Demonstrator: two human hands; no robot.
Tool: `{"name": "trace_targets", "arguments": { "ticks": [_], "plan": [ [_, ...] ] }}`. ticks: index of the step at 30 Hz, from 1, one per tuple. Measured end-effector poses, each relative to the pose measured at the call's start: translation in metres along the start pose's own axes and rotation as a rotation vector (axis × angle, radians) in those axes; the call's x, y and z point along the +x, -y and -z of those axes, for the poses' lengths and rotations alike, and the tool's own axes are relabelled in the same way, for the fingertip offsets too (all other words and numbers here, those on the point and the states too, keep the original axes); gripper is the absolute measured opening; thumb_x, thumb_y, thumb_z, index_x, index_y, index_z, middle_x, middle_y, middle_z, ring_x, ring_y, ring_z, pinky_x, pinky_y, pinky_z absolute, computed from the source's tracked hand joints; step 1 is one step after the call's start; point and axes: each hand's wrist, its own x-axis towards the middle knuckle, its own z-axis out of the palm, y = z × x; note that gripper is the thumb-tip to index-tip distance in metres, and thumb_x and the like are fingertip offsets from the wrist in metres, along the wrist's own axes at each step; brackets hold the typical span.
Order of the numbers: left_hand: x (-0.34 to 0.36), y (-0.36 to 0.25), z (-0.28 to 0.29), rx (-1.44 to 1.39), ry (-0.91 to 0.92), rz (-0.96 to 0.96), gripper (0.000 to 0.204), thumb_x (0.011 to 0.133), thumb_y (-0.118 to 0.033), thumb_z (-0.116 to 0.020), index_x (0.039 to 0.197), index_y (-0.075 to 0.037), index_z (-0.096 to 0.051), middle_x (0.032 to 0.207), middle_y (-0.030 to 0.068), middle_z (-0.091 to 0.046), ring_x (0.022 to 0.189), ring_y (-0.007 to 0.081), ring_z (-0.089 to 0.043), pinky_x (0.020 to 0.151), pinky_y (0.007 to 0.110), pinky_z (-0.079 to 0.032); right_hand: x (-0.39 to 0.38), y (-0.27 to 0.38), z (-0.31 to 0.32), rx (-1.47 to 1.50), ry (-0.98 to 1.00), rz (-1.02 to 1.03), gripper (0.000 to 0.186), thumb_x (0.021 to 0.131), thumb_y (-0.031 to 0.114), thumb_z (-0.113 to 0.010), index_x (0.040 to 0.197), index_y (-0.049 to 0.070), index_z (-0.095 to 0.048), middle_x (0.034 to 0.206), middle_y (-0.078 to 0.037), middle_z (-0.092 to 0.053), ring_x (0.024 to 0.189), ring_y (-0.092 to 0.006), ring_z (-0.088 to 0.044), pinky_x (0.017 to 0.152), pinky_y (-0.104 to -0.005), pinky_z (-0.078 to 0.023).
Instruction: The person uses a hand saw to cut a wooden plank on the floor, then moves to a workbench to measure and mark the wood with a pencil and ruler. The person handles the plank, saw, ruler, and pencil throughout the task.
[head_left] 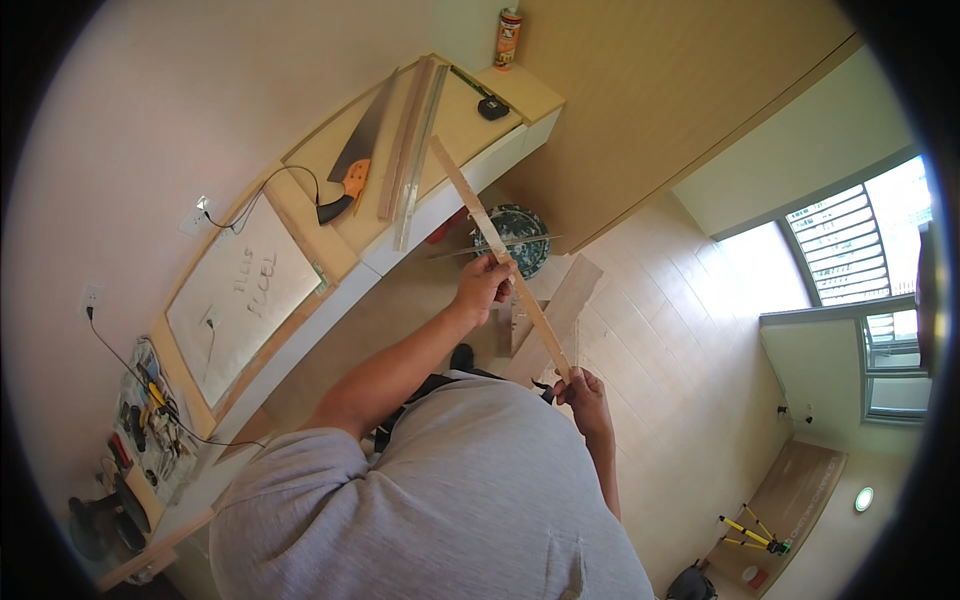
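Note:
A long, narrow wooden strip (pixel 537 318) slants in front of me, its far end reaching up to the bench edge. My left hand (pixel 484 287) grips it around the middle, thumb and fingers closed on it. Its near end is pinched in the fingers of my right hand (pixel 584 392), close to my body. On the bench (pixel 335 237) to the left lies a handsaw (pixel 356 172) with an orange and black handle. Long thin strips (pixel 414 150) lie alongside the saw, and a black tape measure (pixel 492 107) is at the far end.
Below the strip, a dark speckled bucket (pixel 528 222) stands on the floor with a thin piece across it. Wooden boards (pixel 577 290) lie nearby. An orange can (pixel 507 40) stands far off; hand tools (pixel 150 415) lie at left. A yellow tripod (pixel 750 535) is lower right.

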Motion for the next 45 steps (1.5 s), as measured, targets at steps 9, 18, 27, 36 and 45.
{"name": "trace_targets", "arguments": {
  "ticks": [9,18,27,36,45],
  "plan": [
    [-0.005,0.009,0.004,0.006,0.04,0.103,0.018,0.098,-0.027,-0.069,0.101,-0.011,-0.06,0.08,0.001,-0.062,0.063,0.011,-0.061,0.053,0.027,-0.05,0.01,-0.012,-0.004,0.11,0.037,-0.006,0.041,0.109,0.04,-0.051,0.111,0.002,-0.066,0.081,-0.006,-0.07,0.069,-0.012,-0.061,0.069,-0.0271,-0.05],
    [0.016,-0.002,0.02,0.058,-0.14,-0.104,0.014,0.102,-0.017,-0.057,0.111,-0.006,-0.055,0.091,0.0075,-0.062,0.069,0.0193,-0.065,0.064,0.036,-0.059,0.043,0.003,-0.03,-0.014,0.106,0.035,0.043,0.109,0.037,-0.051,0.134,0.003,-0.06,0.107,-0.008,-0.074,0.082,-0.0131,-0.066,0.077,-0.0295,-0.053],
    [0.141,-0.13,0.173,1.098,-0.63,-0.523,0.028,0.095,-0.026,-0.061,0.099,0.001,-0.065,0.091,0.0245,-0.07,0.082,0.0428,-0.07,0.074,0.051,-0.052,-0.019,-0.135,0.106,-0.174,-0.486,-0.28,0.039,0.102,0.029,-0.061,0.128,0.001,-0.061,0.103,-0.011,-0.073,0.076,-0.0188,-0.067,0.063,-0.0321,-0.052],
    [0.175,-0.194,0.199,1.22,-0.781,-0.586,0.046,0.096,-0.029,-0.065,0.135,-0.006,-0.062,0.116,0.0238,-0.066,0.111,0.0424,-0.063,0.099,0.048,-0.049,-0.138,-0.383,0.161,-0.068,-0.481,-0.584,0.024,0.101,0.023,-0.064,0.091,0.002,-0.068,0.08,-0.006,-0.067,0.067,-0.0133,-0.06,0.056,-0.0319,-0.046],
    [0.09,-0.03,0.12,0.919,-0.088,-0.753,0.025,0.087,-0.011,-0.069,0.112,-0.007,-0.066,0.1,0.0154,-0.066,0.096,0.0399,-0.064,0.088,0.05,-0.05,-0.091,-0.392,0.14,-0.236,-0.51,-0.446,0.026,0.101,0.022,-0.064,0.086,0.002,-0.069,0.075,-0.003,-0.064,0.065,-0.0108,-0.056,0.056,-0.0309,-0.044]
  ]
}}
